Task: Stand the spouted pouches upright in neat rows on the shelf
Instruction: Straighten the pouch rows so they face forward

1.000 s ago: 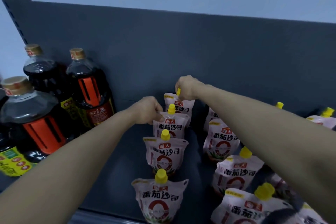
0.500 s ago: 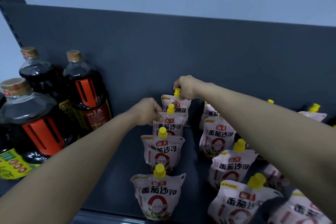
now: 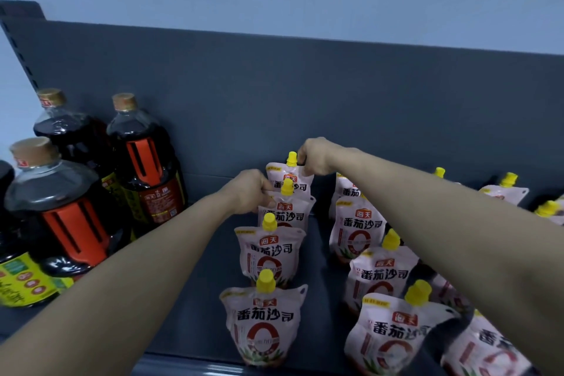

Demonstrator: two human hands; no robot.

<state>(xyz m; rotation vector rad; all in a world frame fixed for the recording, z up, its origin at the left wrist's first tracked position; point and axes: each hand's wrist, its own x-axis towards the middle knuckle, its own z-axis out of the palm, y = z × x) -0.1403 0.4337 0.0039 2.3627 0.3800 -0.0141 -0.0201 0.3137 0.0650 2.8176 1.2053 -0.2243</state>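
White spouted pouches with yellow caps stand upright in rows on the dark shelf (image 3: 201,308). The left row runs front to back: the front pouch (image 3: 264,323), a second pouch (image 3: 270,250), a third pouch (image 3: 290,212) and the rearmost pouch (image 3: 288,175). My right hand (image 3: 314,157) pinches the top right corner of the rearmost pouch beside its cap. My left hand (image 3: 250,191) grips the left edge of the third pouch. Another row (image 3: 355,226) stands to the right, partly hidden by my right forearm.
Several large dark sauce bottles (image 3: 143,168) with orange handles stand at the left of the shelf. The grey back panel (image 3: 305,94) rises behind the rows. More pouches (image 3: 505,191) sit at the far right. Bare shelf lies between bottles and left row.
Both hands have stayed on the two rear pouches of the left row. The rearmost pouch's yellow cap is now uncovered beside my right hand. The view has shifted slightly.
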